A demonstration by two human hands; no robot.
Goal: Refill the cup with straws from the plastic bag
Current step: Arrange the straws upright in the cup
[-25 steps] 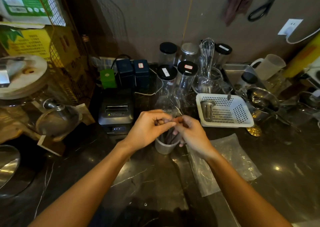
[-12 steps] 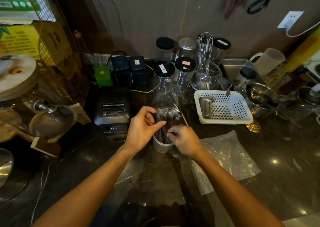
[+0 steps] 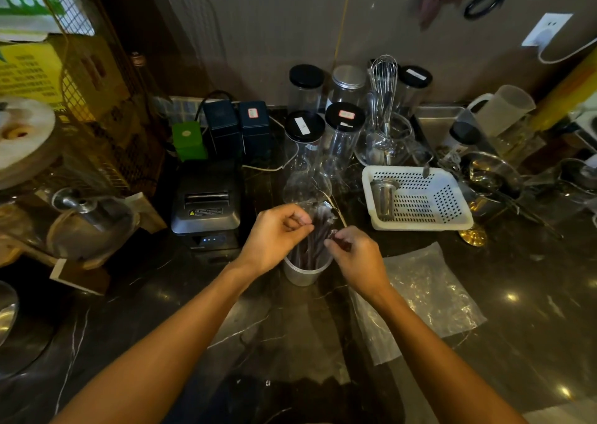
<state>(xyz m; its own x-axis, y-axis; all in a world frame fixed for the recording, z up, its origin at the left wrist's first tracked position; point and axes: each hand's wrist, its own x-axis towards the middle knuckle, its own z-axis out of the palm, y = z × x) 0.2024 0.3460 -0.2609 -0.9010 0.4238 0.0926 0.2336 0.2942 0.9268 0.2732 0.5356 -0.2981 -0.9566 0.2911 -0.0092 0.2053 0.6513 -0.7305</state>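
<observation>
Upright in the cup point(image 3: 303, 273), straws point(image 3: 315, 239) lean far-right, both hands' fingers point(image 3: 298, 220) pinching their wrap

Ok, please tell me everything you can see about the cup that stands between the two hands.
The cup is small, pale and looks like dull metal or plastic; which one I cannot tell. It stands upright on the dark marble counter, in front of the receipt printer's right side. Dark straws in clear wrappers stand in it, leaning and rising well above its rim. The left hand hides its left edge and the right hand its right edge. A flat clear plastic bag lies to its right.
</observation>
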